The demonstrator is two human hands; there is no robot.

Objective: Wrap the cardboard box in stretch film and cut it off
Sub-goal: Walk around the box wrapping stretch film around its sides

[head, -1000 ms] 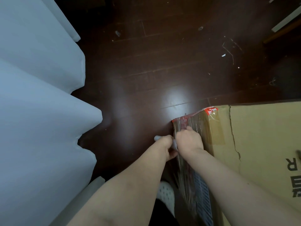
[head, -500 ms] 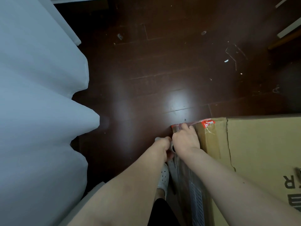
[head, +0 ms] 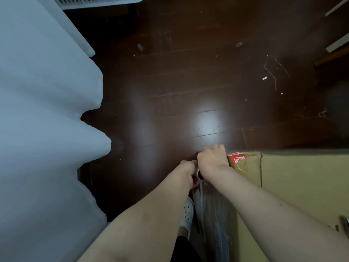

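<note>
2 hands (head: pixel 211 159) gripping film roll (head: pixel 199 173) – box corner (head: pixel 243 157)

Both bare forearms reach forward from the near edge and converge toward the middle. The left hand (head: pixel 188 170) lies low and a little nearer, its fingers curled inward — it grips one end of a small roll with a dark hollow core (head: pixel 200 174), mostly hidden between the two hands. The right hand (head: pixel 212 157) sits just beyond and to the right of it, back of the hand upward, wrist bent, fingers curled forward and downward over the far corner of the large tan cardboard box (head: pixel 302 186) — knuckles raised. The two hands touch or nearly touch.
</note>
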